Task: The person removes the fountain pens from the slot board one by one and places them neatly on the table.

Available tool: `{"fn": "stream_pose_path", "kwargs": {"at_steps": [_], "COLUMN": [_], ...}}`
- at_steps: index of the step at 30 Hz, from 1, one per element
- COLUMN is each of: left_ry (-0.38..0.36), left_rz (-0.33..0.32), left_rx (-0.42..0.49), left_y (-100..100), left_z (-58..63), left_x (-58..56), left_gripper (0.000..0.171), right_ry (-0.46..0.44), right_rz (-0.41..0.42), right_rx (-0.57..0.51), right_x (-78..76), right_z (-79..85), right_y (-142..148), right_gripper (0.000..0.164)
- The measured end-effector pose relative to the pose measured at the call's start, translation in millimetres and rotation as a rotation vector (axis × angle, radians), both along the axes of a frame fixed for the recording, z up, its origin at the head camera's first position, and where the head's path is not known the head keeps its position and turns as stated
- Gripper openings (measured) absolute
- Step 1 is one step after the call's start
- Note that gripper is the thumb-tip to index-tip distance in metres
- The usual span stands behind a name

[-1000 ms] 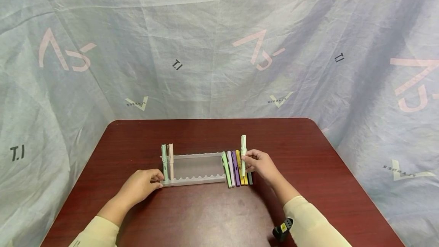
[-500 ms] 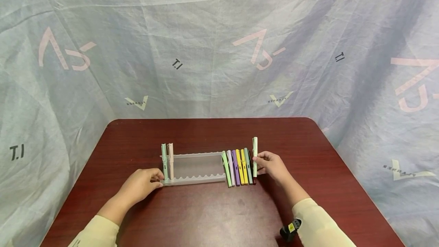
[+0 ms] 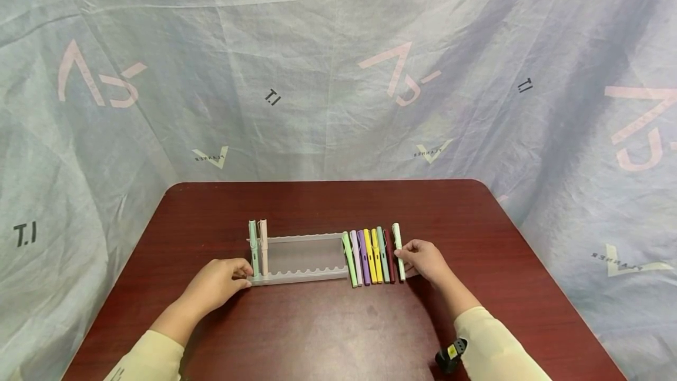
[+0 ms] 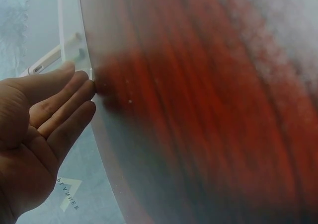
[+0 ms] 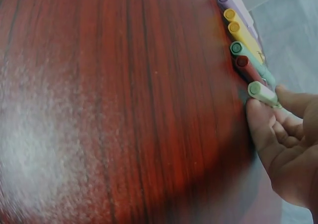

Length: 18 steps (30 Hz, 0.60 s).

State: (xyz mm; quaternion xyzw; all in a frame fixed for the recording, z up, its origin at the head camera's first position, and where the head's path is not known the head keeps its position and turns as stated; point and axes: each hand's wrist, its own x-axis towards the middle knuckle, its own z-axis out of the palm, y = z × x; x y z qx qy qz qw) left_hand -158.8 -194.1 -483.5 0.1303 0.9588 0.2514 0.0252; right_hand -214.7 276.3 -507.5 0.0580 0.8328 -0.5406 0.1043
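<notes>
My left hand (image 3: 224, 284) pinches the front left corner of a clear pen rack (image 3: 307, 277) with scalloped rails, thumb and fingertips right at its end in the left wrist view. A mint pen (image 3: 254, 251) and a pale pink pen (image 3: 263, 251) rest in the leftmost slots. My right hand (image 3: 425, 258) pinches a whitish-green pen (image 3: 399, 251) between thumb and fingers, tilted low over the table. Just left of it lies a dark red pen (image 3: 389, 256), then a teal pen (image 3: 383, 254). In the right wrist view the held pen's round end (image 5: 255, 88) sits beside the dark red one.
Further left in the row lie two yellow pens (image 3: 372, 258), a purple pen (image 3: 363, 257), a lilac pen (image 3: 356, 258) and a bright green pen (image 3: 349, 258) against the rack's right end. A printed grey cloth (image 3: 328, 104) hangs behind the dark red-brown table (image 3: 317, 334).
My right hand has carried the whitish-green pen rightward past the row and lowered it from upright to nearly lying. The dark red pen has come into view. My left hand has stayed put.
</notes>
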Motion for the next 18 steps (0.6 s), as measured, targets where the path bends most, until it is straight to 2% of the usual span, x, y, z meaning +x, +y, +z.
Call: {"fn": "stream_pose_path", "kwargs": {"at_steps": [7,18], "left_ry": [0.000,-0.001], "left_rz": [0.001,0.011], "left_rx": [0.004,0.011], "left_y": [1.2,1.3], "left_z": [0.8,2.2], "left_x": [1.2,2.0], "left_gripper": [0.014,0.013], "right_ry": [-0.006,-0.016], "right_rz": [-0.041,-0.020], "right_rx": [0.121,0.242], "right_x": [0.5,-0.6], "right_z": [-0.4,3.4], "right_y": [-3.9,-10.2], "right_gripper": [0.026,0.029]}}
